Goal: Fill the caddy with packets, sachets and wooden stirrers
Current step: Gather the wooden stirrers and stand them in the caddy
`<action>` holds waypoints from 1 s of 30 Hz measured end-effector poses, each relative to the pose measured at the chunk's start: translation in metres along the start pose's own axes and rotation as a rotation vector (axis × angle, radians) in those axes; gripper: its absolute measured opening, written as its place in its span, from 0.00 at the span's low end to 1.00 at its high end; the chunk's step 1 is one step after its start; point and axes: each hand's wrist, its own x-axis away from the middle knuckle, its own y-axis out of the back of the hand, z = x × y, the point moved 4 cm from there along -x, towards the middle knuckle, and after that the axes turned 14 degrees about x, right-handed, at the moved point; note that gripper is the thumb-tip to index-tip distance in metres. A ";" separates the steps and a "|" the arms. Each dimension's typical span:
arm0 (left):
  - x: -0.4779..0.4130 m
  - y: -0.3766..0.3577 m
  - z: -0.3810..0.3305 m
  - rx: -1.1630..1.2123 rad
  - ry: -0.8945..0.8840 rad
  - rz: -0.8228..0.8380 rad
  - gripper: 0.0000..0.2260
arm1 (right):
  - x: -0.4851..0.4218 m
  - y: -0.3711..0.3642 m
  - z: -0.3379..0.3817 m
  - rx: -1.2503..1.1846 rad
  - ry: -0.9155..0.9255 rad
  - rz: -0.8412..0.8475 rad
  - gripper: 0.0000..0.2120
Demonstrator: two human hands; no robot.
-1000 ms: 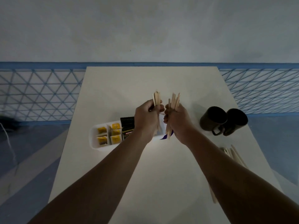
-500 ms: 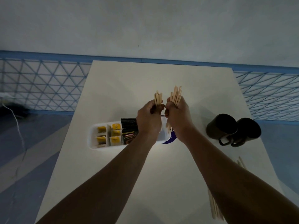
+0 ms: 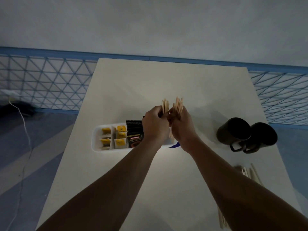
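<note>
A white caddy [image 3: 95,139] lies on the table, left of centre. Its left compartments hold yellow sachets [image 3: 120,135], and black coffee packets [image 3: 134,136] stand in the middle one. My left hand [image 3: 155,125] grips a small bunch of wooden stirrers [image 3: 165,105] upright above the caddy's right end. My right hand [image 3: 181,127] grips a larger bunch of stirrers [image 3: 178,105] right beside it, and the two hands touch. The caddy's right end is hidden behind my hands.
Two dark mugs [image 3: 245,135] lie on their sides at the table's right. More loose stirrers [image 3: 250,172] lie near the right edge, partly under my right arm. A blue scrap [image 3: 175,145] shows below the caddy. A white cable [image 3: 25,127] runs over the floor at left.
My hands have drawn together until they touch, still above the caddy's right end. The camera has tilted, so the table sits lower in view.
</note>
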 end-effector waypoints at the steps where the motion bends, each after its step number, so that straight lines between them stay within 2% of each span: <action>1: 0.000 0.000 -0.001 -0.018 -0.009 0.003 0.06 | 0.001 -0.001 -0.002 0.034 0.001 0.009 0.07; 6: 0.000 0.001 -0.005 -0.007 -0.016 0.013 0.14 | 0.006 0.000 -0.004 0.220 0.040 0.000 0.07; 11: -0.001 0.004 -0.011 -0.009 -0.062 0.013 0.14 | 0.007 0.003 0.002 0.345 0.120 -0.038 0.18; 19: -0.002 0.016 -0.026 -0.003 -0.148 -0.019 0.13 | 0.009 0.015 0.003 0.407 0.173 -0.034 0.27; 23: 0.002 0.016 -0.030 0.004 -0.166 -0.020 0.08 | 0.013 0.025 0.000 0.348 0.146 -0.035 0.26; 27: 0.014 0.010 -0.029 -0.015 -0.142 0.024 0.05 | 0.027 0.040 -0.002 0.415 0.176 -0.096 0.25; 30: 0.026 -0.002 -0.024 -0.029 -0.107 0.091 0.05 | 0.038 0.053 -0.013 0.411 0.145 -0.088 0.20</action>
